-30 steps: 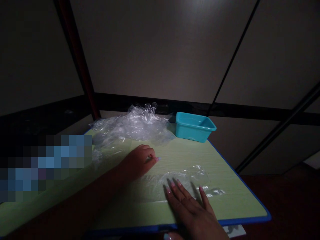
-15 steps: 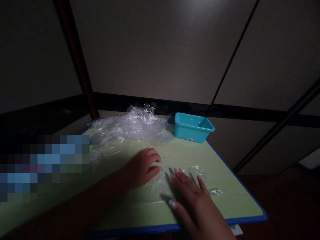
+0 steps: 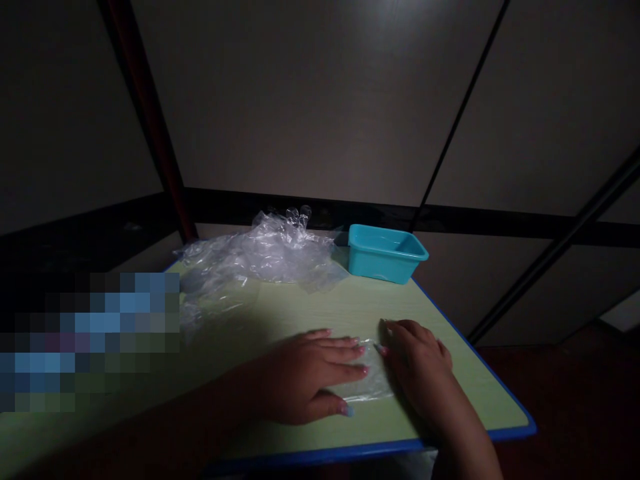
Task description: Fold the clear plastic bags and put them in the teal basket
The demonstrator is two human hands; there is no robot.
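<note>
A thin, flat piece of clear plastic film point(image 3: 370, 385) lies on the pale green tabletop, close to the front edge. My left hand point(image 3: 313, 373) rests palm down on the film's left part, fingers stretched to the right and slightly apart. At the film's right end is my right hand point(image 3: 423, 367), its fingers curled and bent inward toward the left fingertips. That end of the film is under or within the right fingers, so its edge is hidden.
A crumpled heap of clear plastic point(image 3: 275, 250), with finger-like tips on top, covers the back left of the table point(image 3: 465, 400). Beside it, a turquoise plastic basin point(image 3: 383, 263) stands at the back right corner. Panelled wall point(image 3: 310, 100) rises behind. Pixelation masks the left side.
My left hand has moved right and down and flattened onto the film. My right hand has shifted right and up, changing from spread fingers to curled ones at the film's right end.
</note>
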